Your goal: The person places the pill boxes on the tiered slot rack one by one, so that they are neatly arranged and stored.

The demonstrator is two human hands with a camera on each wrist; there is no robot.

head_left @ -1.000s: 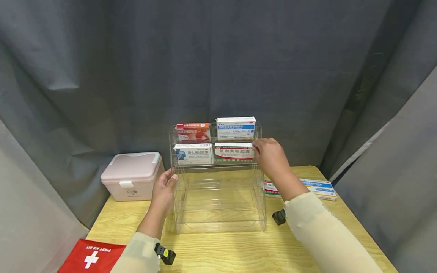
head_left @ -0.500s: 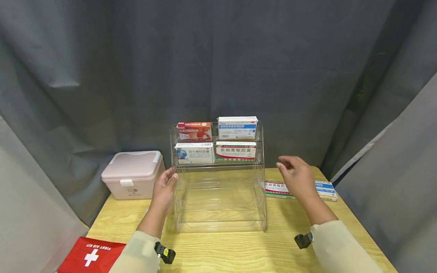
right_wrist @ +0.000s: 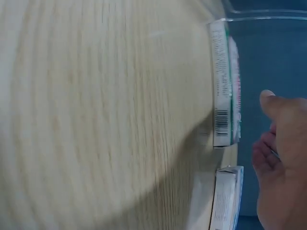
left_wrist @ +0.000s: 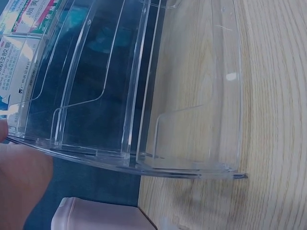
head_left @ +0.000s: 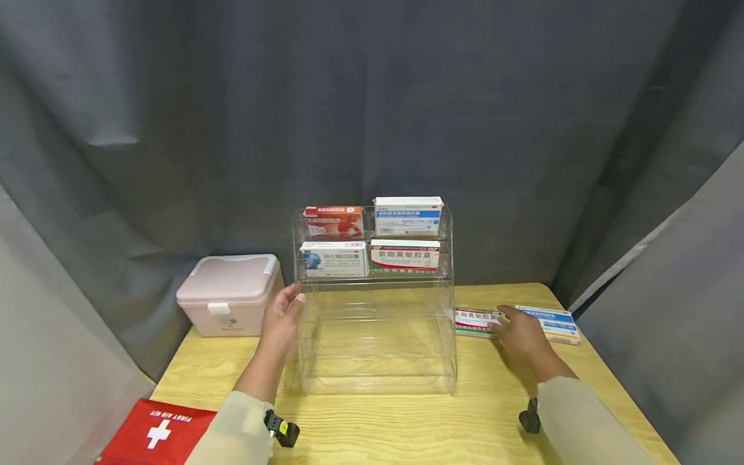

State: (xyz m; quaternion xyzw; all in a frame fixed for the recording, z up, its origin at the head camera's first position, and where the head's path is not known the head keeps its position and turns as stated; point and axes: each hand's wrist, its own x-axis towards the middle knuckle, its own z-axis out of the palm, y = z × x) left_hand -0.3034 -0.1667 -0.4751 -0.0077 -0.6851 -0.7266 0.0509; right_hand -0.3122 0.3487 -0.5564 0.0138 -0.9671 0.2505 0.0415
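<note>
My left hand (head_left: 281,316) grips the clear tiered rack (head_left: 378,386) at its left side. My right hand (head_left: 523,337), fingers loose and holding nothing, hovers by the red-and-green medicine box (head_left: 473,321).

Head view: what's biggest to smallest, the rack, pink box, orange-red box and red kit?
Rack
Pink box and red kit: can't rank them; the kit is nearer and cut off
Orange-red box

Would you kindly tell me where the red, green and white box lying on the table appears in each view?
Head: the box is right of the clear rack, by the right hand.
Left wrist: not visible; a similar box at upper left stands in the rack.
Right wrist: right of centre, mostly upper half, barcode side showing.
Shared landmark: the rack, just an edge at top right in the right wrist view.
</note>
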